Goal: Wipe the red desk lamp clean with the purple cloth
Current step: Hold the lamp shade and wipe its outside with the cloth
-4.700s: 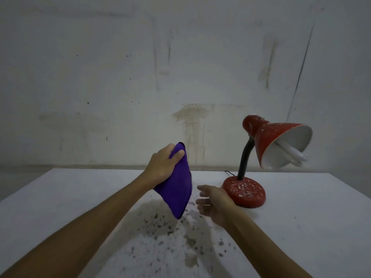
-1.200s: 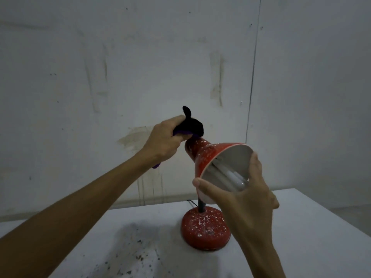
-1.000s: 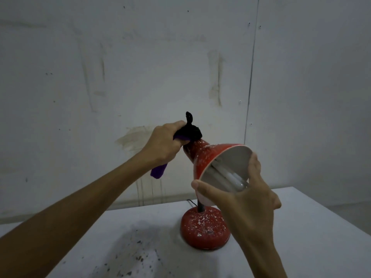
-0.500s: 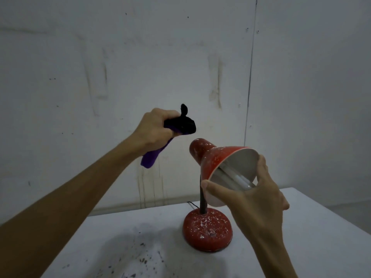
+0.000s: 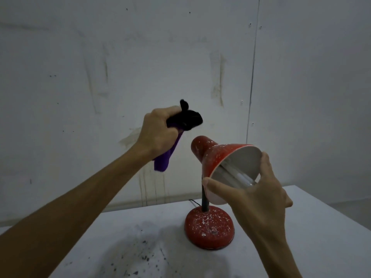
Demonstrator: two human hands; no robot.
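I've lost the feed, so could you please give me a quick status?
Left hand grips cloth, clear of lamp. Right hand holds shade rim. Nothing in the way.

My left hand (image 5: 158,133) is raised, forearm stretched forward, fingers curled tight round the purple cloth (image 5: 174,137). My right hand (image 5: 259,199) sits lower, thumb and forefinger spread across the rim of the lamp shade (image 5: 224,159), gripping it, wrist bent upward.

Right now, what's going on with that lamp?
A person is cleaning a red desk lamp on a white table. The right hand grips the shade's rim, steadying it. The left hand holds a bunched purple cloth just above the shade, not touching. White specks cover the lamp.
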